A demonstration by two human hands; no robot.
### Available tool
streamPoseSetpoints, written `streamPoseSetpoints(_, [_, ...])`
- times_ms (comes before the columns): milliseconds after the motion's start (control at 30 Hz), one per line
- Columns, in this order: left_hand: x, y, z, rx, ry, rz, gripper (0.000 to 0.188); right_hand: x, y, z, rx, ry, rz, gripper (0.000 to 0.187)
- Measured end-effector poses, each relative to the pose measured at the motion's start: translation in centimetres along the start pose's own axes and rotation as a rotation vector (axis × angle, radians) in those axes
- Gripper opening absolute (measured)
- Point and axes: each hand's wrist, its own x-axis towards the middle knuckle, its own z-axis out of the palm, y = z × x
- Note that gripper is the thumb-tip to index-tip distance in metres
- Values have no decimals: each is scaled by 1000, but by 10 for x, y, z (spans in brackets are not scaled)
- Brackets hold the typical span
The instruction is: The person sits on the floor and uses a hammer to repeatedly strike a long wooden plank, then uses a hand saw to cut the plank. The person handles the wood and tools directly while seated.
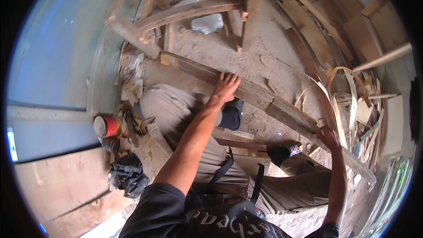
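Observation:
A long, worn wooden beam (194, 68) lies slantwise in front of me, from upper left to lower right. Its left end shows paler wood. My left hand (226, 88) holds it left of the middle, fingers curled over the far edge. Toward the beam's right end, my right hand (329, 139) is wrapped around it, the thumb side facing in and some fingers hidden. My legs are bent beneath the beam, and a dark shoe (232, 114) shows just below my left hand. A pale wooden seat or box (252, 166) is partly visible between my legs.
A wooden frame (189, 12) stands at the far left. Boards (308, 26) lean at the far right, above a heap of offcuts and strips (368, 110). A red-labelled can (108, 126) and a black plastic bag (128, 175) sit at left. Wood scraps litter the floor.

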Motion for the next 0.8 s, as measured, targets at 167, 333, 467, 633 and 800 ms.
streamPoseSetpoints(167, [-22,-2,-1,50,-204,-105,74,19,7,24,66,47,-157,27])
streamPoseSetpoints(333, [-35,-33,-13,-3,-162,-285,83,75,-13,18,72,70,-187,29])
streamPoseSetpoints(467, [-65,-75,-20,101,44,-405,77,131,-63,10,-44,123,-153,40])
streamPoseSetpoints(633, [-90,-100,-13,109,79,-670,75,196,-91,25,-113,243,-264,63])
streamPoseSetpoints(800, [-101,-85,-29,61,-182,-853,83,240,-168,36,-71,-114,-167,80])
